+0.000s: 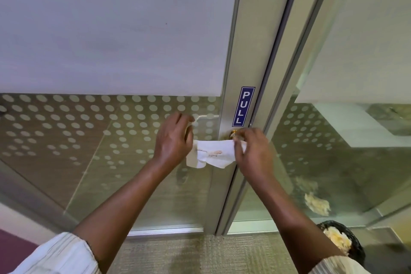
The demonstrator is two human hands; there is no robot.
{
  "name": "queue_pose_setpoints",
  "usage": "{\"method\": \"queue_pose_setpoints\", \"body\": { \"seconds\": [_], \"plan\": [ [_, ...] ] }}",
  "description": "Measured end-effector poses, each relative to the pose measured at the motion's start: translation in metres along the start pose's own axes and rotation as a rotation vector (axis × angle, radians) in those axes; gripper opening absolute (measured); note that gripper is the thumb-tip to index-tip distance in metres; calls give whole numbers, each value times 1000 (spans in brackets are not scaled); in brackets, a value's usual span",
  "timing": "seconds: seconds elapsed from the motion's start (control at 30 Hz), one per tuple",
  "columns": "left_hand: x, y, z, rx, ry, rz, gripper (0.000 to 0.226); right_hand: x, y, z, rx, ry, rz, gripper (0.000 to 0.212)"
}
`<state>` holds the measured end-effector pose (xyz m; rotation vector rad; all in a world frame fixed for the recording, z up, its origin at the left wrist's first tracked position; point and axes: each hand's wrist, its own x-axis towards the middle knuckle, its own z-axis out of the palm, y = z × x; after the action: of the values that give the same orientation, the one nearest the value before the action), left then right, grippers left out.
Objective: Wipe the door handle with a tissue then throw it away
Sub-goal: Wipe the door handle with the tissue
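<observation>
1. The tissue (211, 153) is draping over the door handle (233, 134), hiding all but a brass glimpse; both sleeves are running out of view at the bottom edge.
2. The left hand (172, 140) is gripping the tissue's left end; the right hand (253, 151) is pinching its right end at the handle.
3. A blue PULL sign (243, 106) is sitting above on the metal door frame (246, 51); dotted frosted glass (89, 122) is spreading left; a black bin (355, 249) holding crumpled paper is standing on the carpet (200, 256) at lower right, partly behind the right forearm.
</observation>
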<state>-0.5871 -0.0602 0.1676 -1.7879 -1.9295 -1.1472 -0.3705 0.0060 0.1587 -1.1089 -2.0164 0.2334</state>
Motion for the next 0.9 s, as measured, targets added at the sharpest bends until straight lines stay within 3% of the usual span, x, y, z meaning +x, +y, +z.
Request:
{"method": "queue_pose_setpoints", "body": {
  "seconds": [0.13, 0.27, 0.33, 0.53, 0.63, 0.7, 0.8, 0.9],
  "plan": [
    [43, 12, -5, 171, 18, 394, 26, -4, -24, 27, -110, -183, -324, 25],
    [87, 14, -5, 422, 56, 745, 44, -5, -25, 54, -274, -409, -358, 39],
    [99, 6, -5, 551, 95, 845, 51, -8, -21, 61, -376, -434, -403, 42],
    [106, -16, 10, 734, 177, 919, 66, -12, -33, 74, -526, -281, -347, 46],
    [108, -18, 15, 762, 202, 916, 70, -5, -55, 86, -535, -355, -167, 43],
    [108, -19, 17, 765, 213, 918, 70, 10, -72, 97, -502, -448, 58, 40],
    [108, -20, 18, 755, 218, 926, 70, 29, -84, 114, -497, -626, 296, 23],
    [109, -20, 17, 747, 216, 929, 70, 24, -75, 110, -414, -532, 127, 23]
  ]
}}
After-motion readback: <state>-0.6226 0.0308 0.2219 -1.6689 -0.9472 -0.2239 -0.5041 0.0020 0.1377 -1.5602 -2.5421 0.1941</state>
